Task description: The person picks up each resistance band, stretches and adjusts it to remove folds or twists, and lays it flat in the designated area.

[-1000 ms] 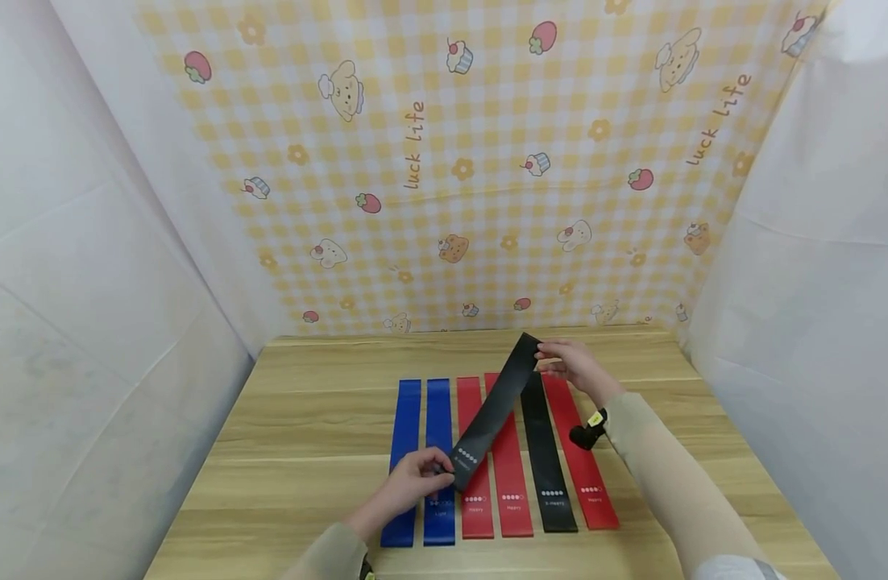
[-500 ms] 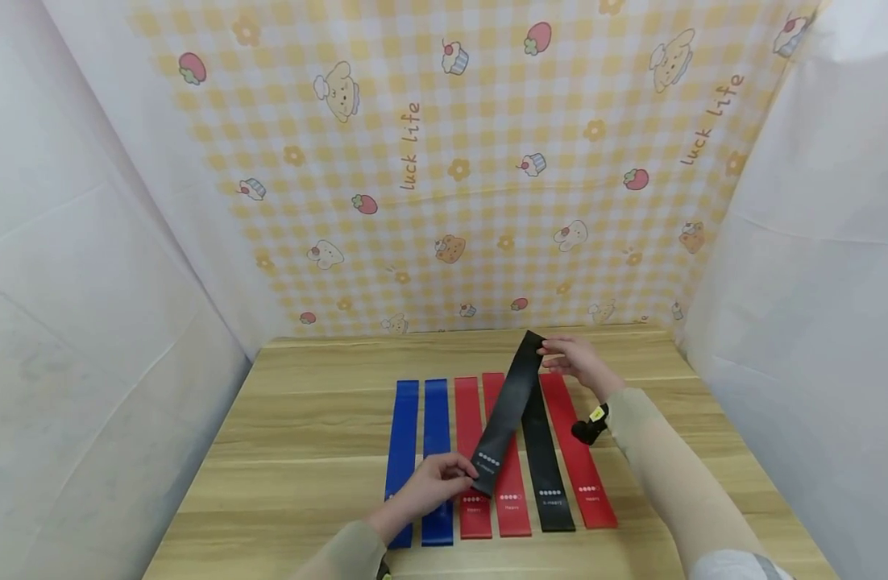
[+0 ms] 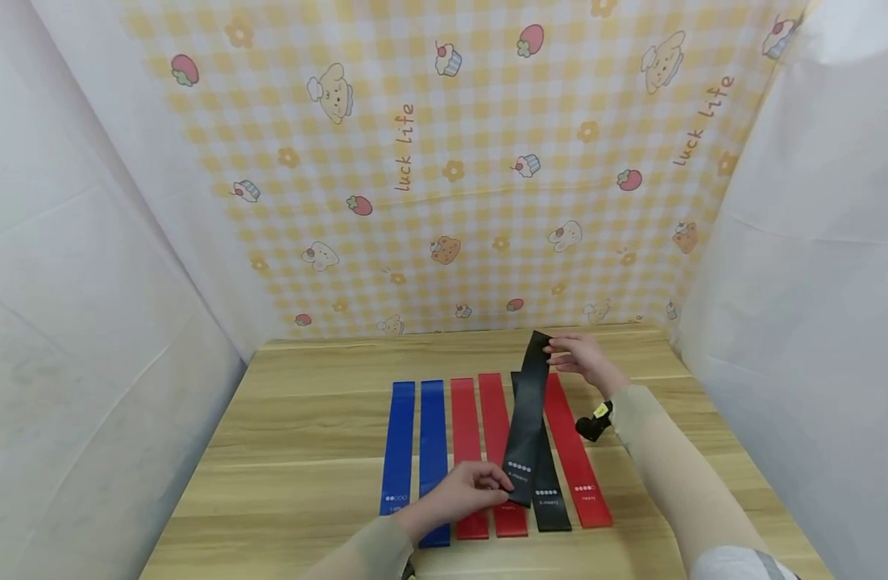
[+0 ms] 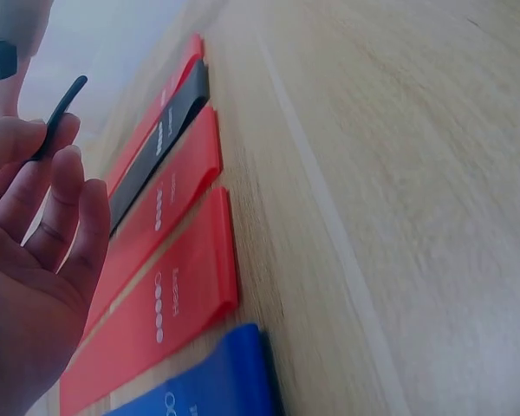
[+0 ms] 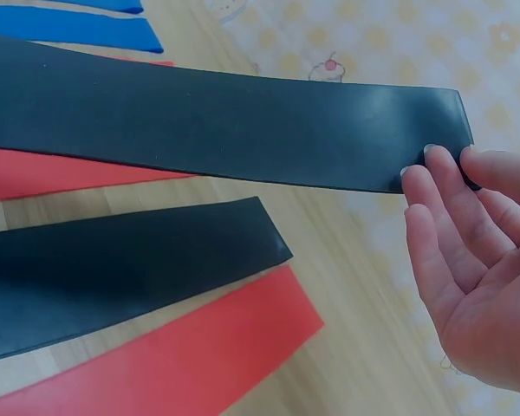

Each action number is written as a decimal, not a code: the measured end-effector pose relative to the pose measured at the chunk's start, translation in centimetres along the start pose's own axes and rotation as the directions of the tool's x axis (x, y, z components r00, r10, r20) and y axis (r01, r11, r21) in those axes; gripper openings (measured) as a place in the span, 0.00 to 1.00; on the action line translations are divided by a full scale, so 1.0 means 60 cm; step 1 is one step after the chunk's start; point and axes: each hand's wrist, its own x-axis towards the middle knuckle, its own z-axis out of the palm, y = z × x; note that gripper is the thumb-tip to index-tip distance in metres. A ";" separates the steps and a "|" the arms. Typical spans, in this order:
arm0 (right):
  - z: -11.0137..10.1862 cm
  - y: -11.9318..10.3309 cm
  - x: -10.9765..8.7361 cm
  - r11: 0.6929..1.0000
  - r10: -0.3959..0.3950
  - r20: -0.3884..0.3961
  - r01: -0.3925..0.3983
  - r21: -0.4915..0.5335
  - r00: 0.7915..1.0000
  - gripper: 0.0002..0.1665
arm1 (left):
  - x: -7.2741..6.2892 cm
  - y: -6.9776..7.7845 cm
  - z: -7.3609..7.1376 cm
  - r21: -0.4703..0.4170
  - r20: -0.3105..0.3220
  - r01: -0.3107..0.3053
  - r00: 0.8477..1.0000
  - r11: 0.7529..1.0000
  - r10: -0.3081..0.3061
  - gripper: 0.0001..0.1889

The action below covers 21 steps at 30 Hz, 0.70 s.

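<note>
A black resistance band (image 3: 529,411) is held flat and stretched lengthwise between both hands, raised above the table. My left hand (image 3: 476,489) pinches its near end, where white dots and lettering show. At the far end my right hand (image 3: 582,358) pinches the corner between thumb and fingers; the right wrist view shows this grip on the band (image 5: 243,121) closely. Beneath it lies a second black band (image 3: 551,491), partly covered in the head view. Red bands (image 3: 467,419) lie to its left, and another red band (image 3: 578,451) to its right.
Two blue bands (image 3: 400,435) lie at the left end of the row on the wooden table (image 3: 292,451). A checked cloth (image 3: 429,161) hangs behind the table, with white sheets (image 3: 89,282) at both sides.
Both hands have carried the black band rightward, the left hand farther, so it has swung from a steep slant over the red bands to nearly in line over the other black band.
</note>
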 end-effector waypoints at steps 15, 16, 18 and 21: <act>-0.018 0.015 0.003 1.000 -0.010 -0.007 0.010 0.005 1.000 0.31 | 0.031 0.007 0.037 -0.065 0.062 0.055 0.997 0.996 -0.051 0.05; -0.018 0.017 0.003 1.000 -0.009 -0.008 0.009 0.009 1.000 0.31 | 0.034 0.007 0.041 -0.062 0.067 0.061 0.996 0.996 -0.057 0.05; -0.020 0.021 0.002 1.000 -0.014 -0.005 0.014 0.013 1.000 0.30 | 0.040 0.007 0.051 -0.067 0.079 0.088 0.993 0.994 -0.083 0.05; -0.022 0.027 0.002 1.000 -0.019 -0.014 0.019 0.007 1.000 0.28 | 0.048 0.009 0.065 -0.068 0.095 0.111 0.990 0.991 -0.104 0.04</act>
